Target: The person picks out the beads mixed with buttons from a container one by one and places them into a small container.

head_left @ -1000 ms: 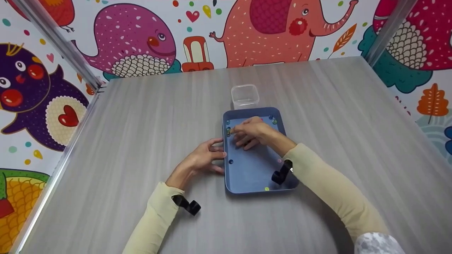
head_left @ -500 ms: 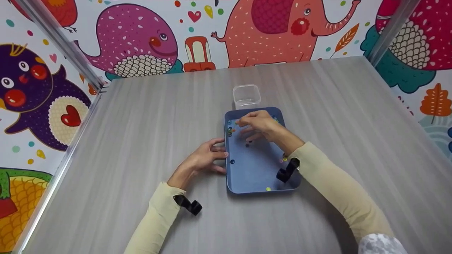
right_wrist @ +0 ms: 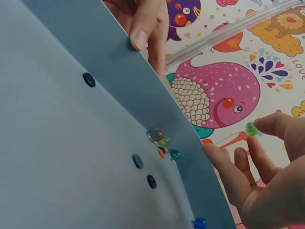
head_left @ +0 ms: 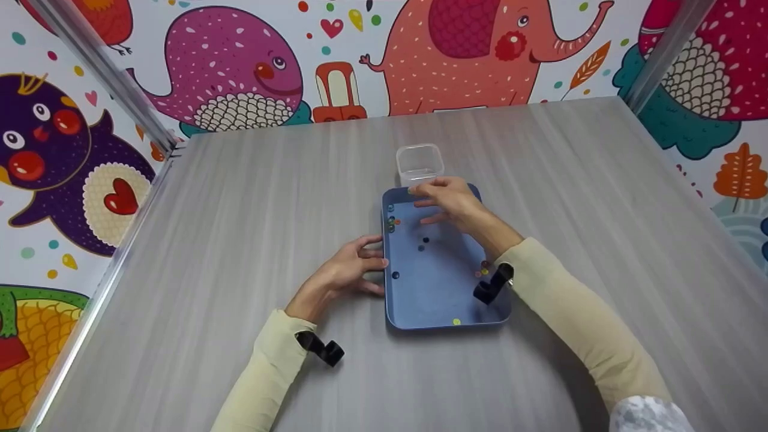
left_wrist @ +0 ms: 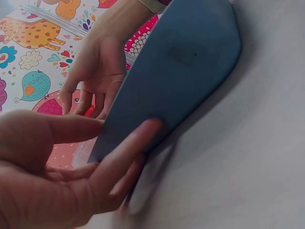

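Note:
My left hand holds the left wall of a blue rectangular tray. Its thumb lies over the rim and its other fingers lie against the outer side, as the left wrist view shows. Above the tray's far end, my right hand pinches a green glass marble between thumb and a fingertip; the remaining fingers are loosely spread. Several marbles gather along the tray's left wall, with a blue marble farther along. Dark button-like discs lie on the tray floor.
Just beyond the tray's far edge stands a clear plastic container on the grey wood-grain table. A yellow disc lies near the tray's front wall. Walls printed with cartoon animals border the table.
My right hand has lifted from the marbles by the left wall and moved toward the far end, with a green marble in its pinch. The left hand stays at the tray wall.

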Demonstrator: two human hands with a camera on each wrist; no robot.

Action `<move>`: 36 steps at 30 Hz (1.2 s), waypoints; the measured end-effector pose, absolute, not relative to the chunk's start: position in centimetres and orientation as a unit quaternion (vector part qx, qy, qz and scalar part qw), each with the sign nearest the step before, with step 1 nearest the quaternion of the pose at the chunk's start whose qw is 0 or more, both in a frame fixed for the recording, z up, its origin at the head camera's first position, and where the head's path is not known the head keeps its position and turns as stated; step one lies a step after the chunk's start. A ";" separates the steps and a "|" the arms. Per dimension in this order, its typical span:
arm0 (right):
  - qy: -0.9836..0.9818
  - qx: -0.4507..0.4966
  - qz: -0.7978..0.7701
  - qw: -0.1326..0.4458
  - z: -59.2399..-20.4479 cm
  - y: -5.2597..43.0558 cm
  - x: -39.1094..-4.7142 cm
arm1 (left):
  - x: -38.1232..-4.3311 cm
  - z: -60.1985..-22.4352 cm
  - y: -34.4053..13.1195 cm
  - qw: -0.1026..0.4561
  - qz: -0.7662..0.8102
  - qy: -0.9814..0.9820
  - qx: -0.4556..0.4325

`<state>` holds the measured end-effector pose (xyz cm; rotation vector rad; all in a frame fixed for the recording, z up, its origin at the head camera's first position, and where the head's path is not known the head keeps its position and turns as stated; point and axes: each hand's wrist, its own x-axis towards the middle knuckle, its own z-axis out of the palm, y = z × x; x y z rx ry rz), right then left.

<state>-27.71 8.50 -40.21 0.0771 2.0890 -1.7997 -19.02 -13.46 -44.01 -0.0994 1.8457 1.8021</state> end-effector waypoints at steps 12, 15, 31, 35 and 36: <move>0.737 0.028 -0.668 0.100 -39.5 9.4 -29.1 | -18.9 -44.0 -13.5 0.276 0.674 0.684 -0.039; 0.732 0.025 -0.673 0.099 -39.5 9.5 -29.6 | -19.0 -44.1 -13.4 0.277 0.676 0.682 -0.039; 0.748 0.006 -0.660 0.068 -40.6 10.2 -32.3 | -18.9 -44.0 -13.5 0.274 0.680 0.679 -0.039; 0.764 -0.005 -0.643 0.053 -40.8 10.2 -32.6 | -18.9 -44.1 -13.5 0.275 0.679 0.680 -0.038; 0.766 -0.006 -0.641 0.051 -40.7 10.1 -32.8 | -18.9 -44.1 -13.5 0.275 0.679 0.679 -0.038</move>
